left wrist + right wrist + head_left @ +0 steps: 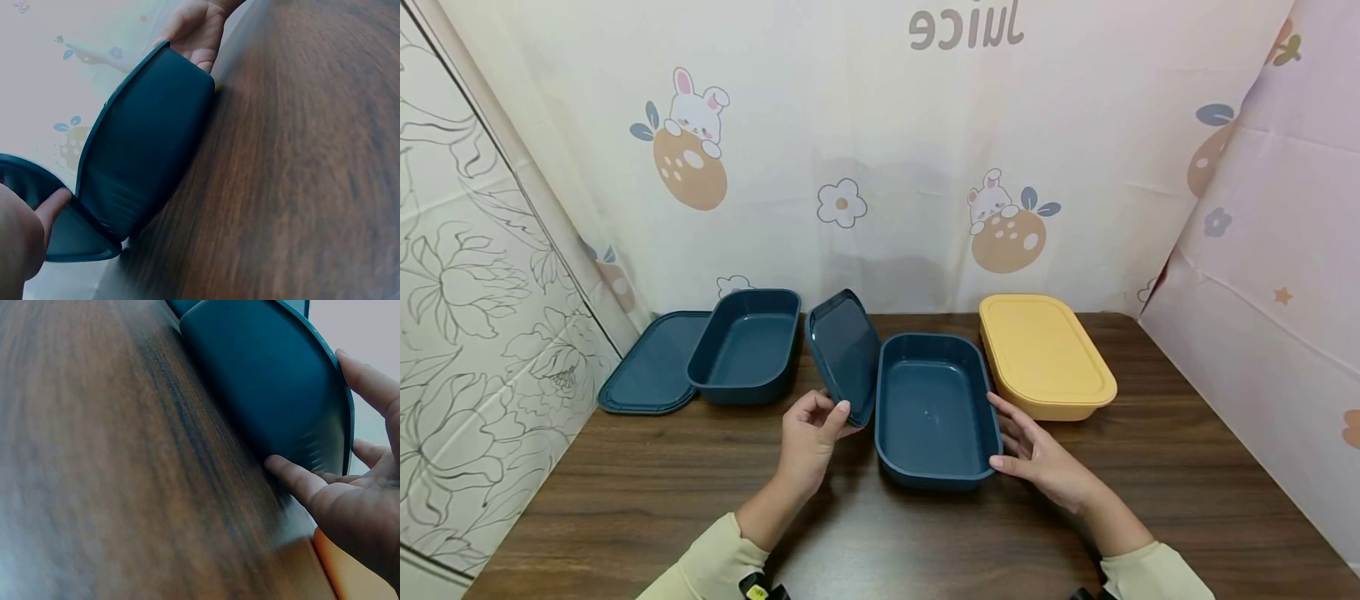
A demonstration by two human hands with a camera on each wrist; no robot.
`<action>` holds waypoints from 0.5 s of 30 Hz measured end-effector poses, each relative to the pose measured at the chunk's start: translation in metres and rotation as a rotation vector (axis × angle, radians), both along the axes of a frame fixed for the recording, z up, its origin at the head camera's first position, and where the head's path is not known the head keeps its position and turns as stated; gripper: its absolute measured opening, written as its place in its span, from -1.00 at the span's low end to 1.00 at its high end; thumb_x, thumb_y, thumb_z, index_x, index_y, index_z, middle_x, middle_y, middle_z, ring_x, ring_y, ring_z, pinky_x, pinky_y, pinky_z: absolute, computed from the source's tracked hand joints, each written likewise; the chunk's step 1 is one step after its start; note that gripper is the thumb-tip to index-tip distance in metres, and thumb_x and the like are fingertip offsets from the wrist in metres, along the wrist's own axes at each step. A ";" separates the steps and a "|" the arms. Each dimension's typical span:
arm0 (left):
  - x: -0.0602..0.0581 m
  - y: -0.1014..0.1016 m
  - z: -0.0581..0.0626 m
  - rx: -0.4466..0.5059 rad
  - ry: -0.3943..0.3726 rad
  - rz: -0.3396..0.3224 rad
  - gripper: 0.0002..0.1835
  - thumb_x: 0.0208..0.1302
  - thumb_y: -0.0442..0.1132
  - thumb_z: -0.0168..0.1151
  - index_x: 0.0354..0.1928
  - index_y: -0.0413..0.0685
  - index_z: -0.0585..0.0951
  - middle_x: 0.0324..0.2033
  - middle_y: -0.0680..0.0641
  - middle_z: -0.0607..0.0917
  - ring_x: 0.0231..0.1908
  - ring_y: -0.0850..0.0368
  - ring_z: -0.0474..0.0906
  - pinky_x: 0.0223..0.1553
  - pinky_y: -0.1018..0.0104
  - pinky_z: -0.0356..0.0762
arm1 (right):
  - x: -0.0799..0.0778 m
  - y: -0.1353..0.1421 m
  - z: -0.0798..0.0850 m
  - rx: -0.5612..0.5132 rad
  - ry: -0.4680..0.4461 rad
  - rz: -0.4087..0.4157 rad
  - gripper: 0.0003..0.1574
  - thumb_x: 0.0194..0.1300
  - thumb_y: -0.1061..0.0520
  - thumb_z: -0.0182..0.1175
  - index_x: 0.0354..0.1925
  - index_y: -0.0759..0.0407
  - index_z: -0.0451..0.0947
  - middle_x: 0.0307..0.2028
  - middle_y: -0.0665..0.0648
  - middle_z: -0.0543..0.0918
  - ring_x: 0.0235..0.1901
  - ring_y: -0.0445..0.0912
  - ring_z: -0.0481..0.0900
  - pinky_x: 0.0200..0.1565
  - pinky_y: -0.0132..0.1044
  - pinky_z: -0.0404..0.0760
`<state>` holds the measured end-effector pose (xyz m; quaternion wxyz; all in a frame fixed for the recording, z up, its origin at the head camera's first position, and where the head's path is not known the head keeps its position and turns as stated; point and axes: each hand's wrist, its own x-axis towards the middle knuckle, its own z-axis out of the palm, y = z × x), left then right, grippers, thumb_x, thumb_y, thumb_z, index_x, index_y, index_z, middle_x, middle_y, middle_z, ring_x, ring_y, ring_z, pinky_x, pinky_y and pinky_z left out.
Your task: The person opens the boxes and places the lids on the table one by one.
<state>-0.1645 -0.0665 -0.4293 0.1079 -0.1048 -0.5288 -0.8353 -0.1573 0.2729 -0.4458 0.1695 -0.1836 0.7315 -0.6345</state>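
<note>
A dark blue rectangular lid stands tilted on its edge just left of an open dark blue box. My left hand pinches the lid's near end, thumb on its face. The lid's lower edge meets the box's left rim in the left wrist view. On the right side of the box, my right hand rests its fairly straight fingers and thumb against the outer wall and rim. The right wrist view shows a fingertip low on the box wall, close over the table.
A yellow box with its lid on stands behind the right hand. At the left, a second open blue box stands partly over another flat blue lid. All are on a dark wooden table, with a printed curtain behind.
</note>
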 end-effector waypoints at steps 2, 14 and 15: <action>0.000 -0.002 0.001 -0.052 -0.021 0.026 -0.82 0.21 -0.56 0.23 -0.46 -0.44 0.43 -0.32 -0.13 0.55 -0.39 0.12 0.59 -0.30 0.07 0.69 | 0.000 0.000 0.000 0.000 0.000 0.000 0.04 0.39 0.28 0.14 0.56 0.02 -0.26 0.49 0.39 -0.22 0.41 0.42 -0.20 0.12 -0.52 0.35; 0.001 -0.010 0.004 0.017 -0.010 -0.054 -0.38 0.08 -0.66 0.26 0.18 -0.29 0.29 -0.01 -0.38 0.52 -0.24 -0.06 0.65 -0.29 0.04 0.69 | 0.000 -0.001 0.001 -0.011 -0.009 -0.005 0.04 0.38 0.29 0.15 0.56 -0.01 -0.24 0.49 0.36 -0.18 0.42 0.37 -0.17 0.13 -0.53 0.35; 0.001 -0.010 0.004 0.019 -0.006 -0.058 -0.31 0.06 -0.68 0.26 0.23 -0.25 0.25 0.04 -0.40 0.50 -0.24 -0.08 0.65 -0.30 0.03 0.69 | 0.000 -0.001 0.001 -0.011 -0.009 -0.006 0.04 0.38 0.28 0.15 0.56 -0.01 -0.24 0.49 0.36 -0.18 0.42 0.37 -0.17 0.12 -0.53 0.35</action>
